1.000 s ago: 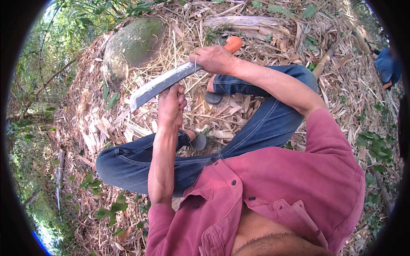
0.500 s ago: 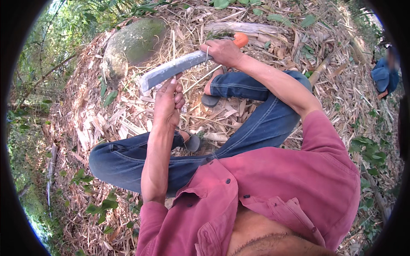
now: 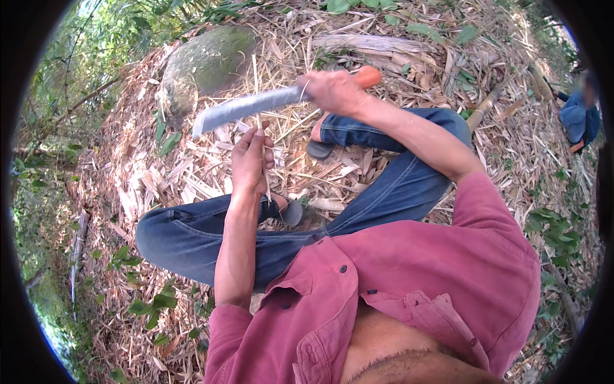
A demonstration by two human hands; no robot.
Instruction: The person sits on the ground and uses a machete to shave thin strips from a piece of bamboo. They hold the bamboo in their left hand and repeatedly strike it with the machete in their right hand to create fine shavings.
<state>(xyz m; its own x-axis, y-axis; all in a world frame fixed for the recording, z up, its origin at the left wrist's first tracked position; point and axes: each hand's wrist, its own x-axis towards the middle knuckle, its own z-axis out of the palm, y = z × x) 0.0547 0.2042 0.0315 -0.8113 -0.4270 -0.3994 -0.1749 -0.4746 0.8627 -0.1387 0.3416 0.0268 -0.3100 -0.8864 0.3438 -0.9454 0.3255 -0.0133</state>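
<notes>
My right hand (image 3: pixel 336 93) is closed around a machete (image 3: pixel 246 109) near where its blade meets the orange handle. The long grey blade points left across the front of me, slightly smeared by motion. My left hand (image 3: pixel 251 160) pinches a thin pale strip (image 3: pixel 256 75), probably bamboo, between thumb and fingers. The strip stands nearly upright in the picture, its far end beyond the blade and its near end below my left hand. The blade crosses the strip just above my left fingertips; whether they touch I cannot tell.
A mossy boulder (image 3: pixel 214 57) lies at the far left. Dry leaves and shavings (image 3: pixel 192 166) cover the ground around my bent legs (image 3: pixel 390 185). A weathered log (image 3: pixel 377 43) lies beyond my right hand. Another person (image 3: pixel 580 112) is at the far right.
My right hand and the machete have shifted; the blade's tip is farther left and the handle nearer me. The strip's lower end now shows below my left hand, which still grips it.
</notes>
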